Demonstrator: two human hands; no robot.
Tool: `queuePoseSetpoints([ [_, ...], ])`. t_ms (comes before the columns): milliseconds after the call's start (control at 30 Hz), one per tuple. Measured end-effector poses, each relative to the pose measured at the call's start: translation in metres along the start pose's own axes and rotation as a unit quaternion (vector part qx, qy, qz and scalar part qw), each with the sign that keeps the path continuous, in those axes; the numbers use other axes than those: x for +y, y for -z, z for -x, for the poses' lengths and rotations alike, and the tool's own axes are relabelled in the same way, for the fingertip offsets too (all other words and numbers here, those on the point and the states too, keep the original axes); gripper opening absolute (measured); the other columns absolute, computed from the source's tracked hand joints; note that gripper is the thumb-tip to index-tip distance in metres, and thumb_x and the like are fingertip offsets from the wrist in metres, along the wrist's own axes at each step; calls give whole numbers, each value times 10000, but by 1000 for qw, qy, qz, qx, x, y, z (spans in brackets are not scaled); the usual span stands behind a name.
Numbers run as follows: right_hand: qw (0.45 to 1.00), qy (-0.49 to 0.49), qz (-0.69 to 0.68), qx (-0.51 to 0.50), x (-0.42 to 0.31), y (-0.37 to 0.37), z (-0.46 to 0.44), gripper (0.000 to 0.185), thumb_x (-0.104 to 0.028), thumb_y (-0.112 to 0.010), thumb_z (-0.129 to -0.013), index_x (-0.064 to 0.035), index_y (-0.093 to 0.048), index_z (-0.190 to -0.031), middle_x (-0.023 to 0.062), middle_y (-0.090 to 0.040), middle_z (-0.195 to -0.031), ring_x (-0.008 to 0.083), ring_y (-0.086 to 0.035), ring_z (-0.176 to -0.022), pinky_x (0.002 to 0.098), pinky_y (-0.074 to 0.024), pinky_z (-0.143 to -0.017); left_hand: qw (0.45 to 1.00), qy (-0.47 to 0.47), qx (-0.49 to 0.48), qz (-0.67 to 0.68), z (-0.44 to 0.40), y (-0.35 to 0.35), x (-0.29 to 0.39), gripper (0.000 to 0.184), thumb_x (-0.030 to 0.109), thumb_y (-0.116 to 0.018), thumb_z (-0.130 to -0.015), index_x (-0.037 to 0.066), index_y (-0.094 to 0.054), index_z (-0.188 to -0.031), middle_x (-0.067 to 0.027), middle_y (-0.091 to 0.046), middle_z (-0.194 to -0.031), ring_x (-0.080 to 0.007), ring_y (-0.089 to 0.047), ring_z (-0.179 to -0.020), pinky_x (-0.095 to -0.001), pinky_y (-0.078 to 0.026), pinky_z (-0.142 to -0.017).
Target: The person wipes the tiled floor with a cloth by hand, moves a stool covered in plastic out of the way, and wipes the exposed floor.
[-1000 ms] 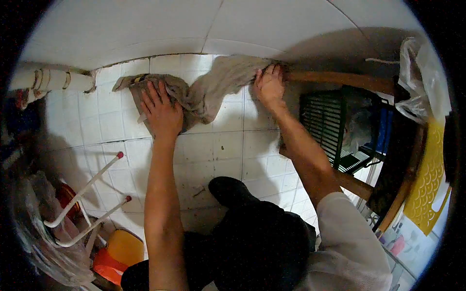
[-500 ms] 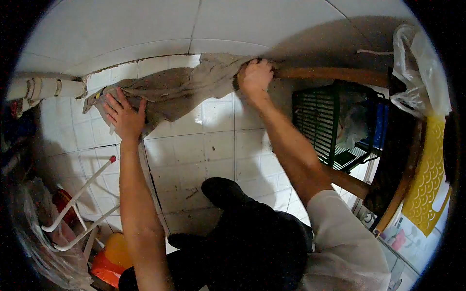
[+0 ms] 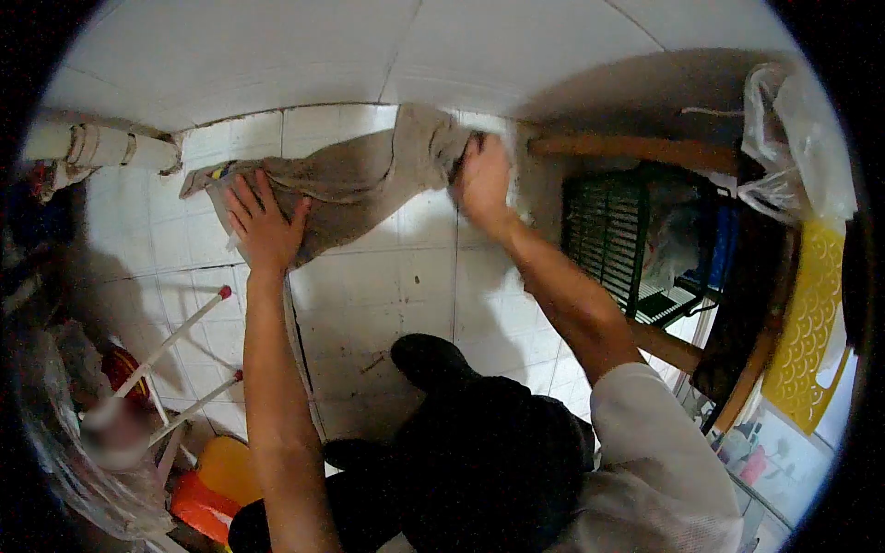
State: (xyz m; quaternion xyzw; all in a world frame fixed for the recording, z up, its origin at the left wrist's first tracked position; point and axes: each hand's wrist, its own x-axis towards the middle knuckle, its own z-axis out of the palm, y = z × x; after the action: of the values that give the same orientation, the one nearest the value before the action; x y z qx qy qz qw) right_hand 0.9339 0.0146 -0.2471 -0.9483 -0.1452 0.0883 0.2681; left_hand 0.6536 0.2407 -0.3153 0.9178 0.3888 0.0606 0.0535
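Note:
A grey-brown cloth (image 3: 350, 175) lies stretched and creased on the white tiled floor (image 3: 369, 304), near the foot of the wall. My left hand (image 3: 267, 221) rests flat on its left part, fingers spread. At the cloth's right end, my right hand (image 3: 484, 182) has its fingers curled round a bunched edge. The undersides of both hands are hidden.
White pipes (image 3: 111, 147) run along the wall at the left. White metal legs with red tips (image 3: 189, 318) stand at the lower left, by plastic bags (image 3: 101, 488). On the right are a wooden frame (image 3: 636, 152), a dark green crate (image 3: 604, 235) and a yellow bag (image 3: 809, 323).
My left hand first moved left, spreading the cloth, and now lies slightly further right. My right hand has curled over the cloth's right end, which has drawn left from the wooden frame.

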Motion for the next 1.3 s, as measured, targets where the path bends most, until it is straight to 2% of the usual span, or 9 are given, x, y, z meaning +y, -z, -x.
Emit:
queuePoseSetpoints([
  [33, 990, 125, 54, 40, 11, -5, 14, 415, -203, -596, -920, 73, -600, -1231, 283, -579, -1266, 451, -526, -1207, 499, -458, -1025, 1000, 3, -1, -3, -3, 2, 2, 984, 711, -504, -936, 117, -154, -1638, -245, -88, -1682, -497, -61, -1535, -620, -110, -1215],
  [133, 937, 162, 309, -29, 39, 16, -25, 542, -221, -638, -877, 104, -568, -1306, 255, -566, -1324, 445, -518, -1229, 483, -441, -1058, 1000, -9, -2, -1, 5, 6, 4, 978, 720, -489, -939, 118, -164, -1637, -247, -94, -1681, -499, -57, -1535, -621, -103, -1215],
  [333, 902, 249, 351, 31, 70, 23, -20, 419, -182, -565, -943, 56, -559, -1288, 295, -522, -1267, 472, -537, -1166, 522, -509, -973, 999, 13, -45, -10, 4, 7, 4, 986, 740, -464, -936, 120, -157, -1639, -245, -80, -1685, -499, -48, -1536, -620, -105, -1217],
  [467, 933, 99, 338, -73, 74, 31, 34, 271, -134, -561, -921, 42, -645, -1109, 297, -524, -1271, 470, -570, -1132, 521, -541, -905, 999, -10, -32, -12, 16, 10, 7, 992, 733, -465, -939, 109, -144, -1640, -246, -63, -1687, -498, -41, -1538, -621, -105, -1215],
  [633, 928, 88, 334, -140, 89, 57, 110, 165, -60, -578, -893, 37, -656, -1002, 281, -590, -1096, 440, -604, -1063, 511, -552, -842, 998, -33, -47, 14, 36, 18, 16, 994, 716, -481, -942, 103, -130, -1641, -243, -38, -1691, -499, -31, -1539, -631, -99, -1212],
  [767, 993, -104, 48, -22, 37, 120, 34, 280, -161, -475, -965, 22, -602, -1134, 296, -608, -1194, 498, -594, -1099, 542, -472, -965, 997, -6, -76, 10, 43, 19, 32, 1004, 710, -501, -937, 100, -126, -1640, -243, -36, -1691, -507, -32, -1535, -643, -91, -1208],
  [900, 980, 7, 115, 160, 135, 54, -16, 324, -204, -455, -972, -3, -616, -1169, 291, -619, -1231, 492, -600, -1121, 523, -480, -978, 997, 8, -68, 29, 39, 18, 71, 1013, 716, -506, -930, 107, -122, -1642, -237, -40, -1693, -515, -32, -1532, -651, -83, -1206],
  [1100, 883, 151, 432, -105, 163, 69, -3, 270, -173, -561, -923, -12, -669, -1112, 223, -666, -1189, 407, -682, -981, 473, -564, -846, 995, 14, -89, 32, 44, 14, 84, 1014, 740, -484, -925, 148, -95, -1651, -218, -33, -1699, -494, -32, -1541, -651, -82, -1207],
  [1300, 854, 133, 418, -281, 107, 75, 158, 163, -88, -643, -843, 16, -702, -952, 245, -710, -959, 382, -718, -912, 467, -598, -767, 994, -50, -101, 18, 55, 14, 63, 990, 724, -481, -935, 174, -80, -1654, -189, -16, -1708, -474, -44, -1547, -621, -95, -1220],
])
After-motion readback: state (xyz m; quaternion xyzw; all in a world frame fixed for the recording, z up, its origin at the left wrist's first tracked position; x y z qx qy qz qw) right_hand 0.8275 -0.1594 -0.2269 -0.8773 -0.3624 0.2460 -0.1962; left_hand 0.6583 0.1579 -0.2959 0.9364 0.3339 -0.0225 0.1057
